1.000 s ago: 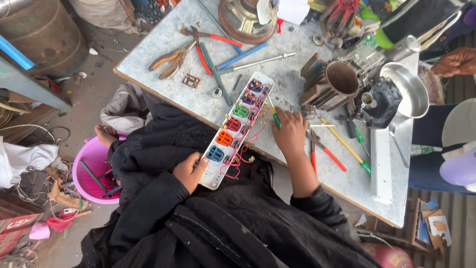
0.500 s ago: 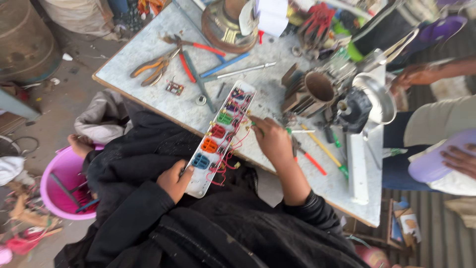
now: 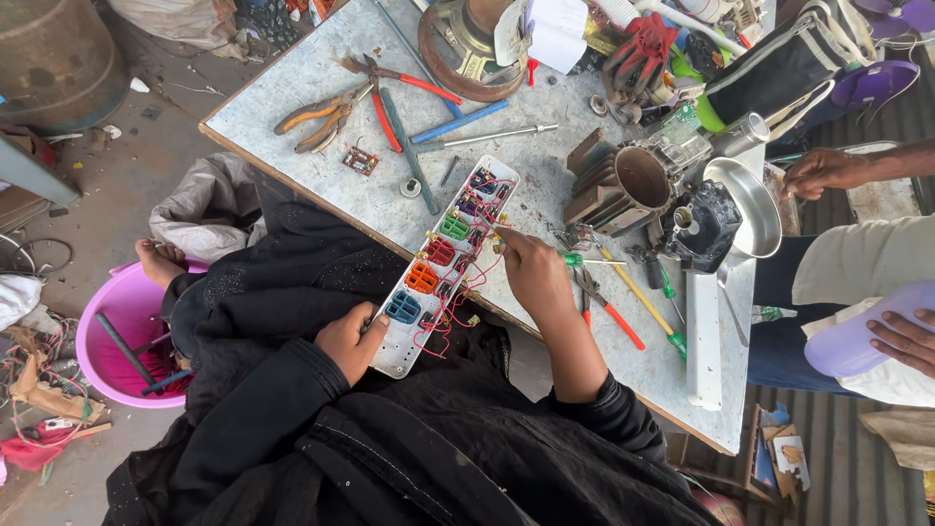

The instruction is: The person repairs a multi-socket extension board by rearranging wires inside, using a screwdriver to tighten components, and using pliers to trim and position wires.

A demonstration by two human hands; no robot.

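Observation:
An opened white power strip (image 3: 394, 358) with coloured socket inserts and red wiring lies slanted across the table's near edge. My left hand (image 3: 351, 341) grips its near end by the blue insert. My right hand (image 3: 531, 271) rests on the table beside the strip, its fingertips pinched together at the wires near the green insert (image 3: 455, 227). Whatever is between the fingertips is too small to make out. A green-handled screwdriver (image 3: 575, 260) lies just behind my right hand.
Pliers (image 3: 317, 115), screwdrivers and a dark motor housing (image 3: 633, 180) crowd the grey table (image 3: 292, 97). A steel bowl (image 3: 745, 209) and a long white cover (image 3: 703, 341) lie at right. Another person's hands (image 3: 823, 170) are at the far right. A pink tub (image 3: 127, 331) stands on the floor.
The view has shifted over the table. Both my hands stay on the power strip. The other person's hands at the right have come further into view.

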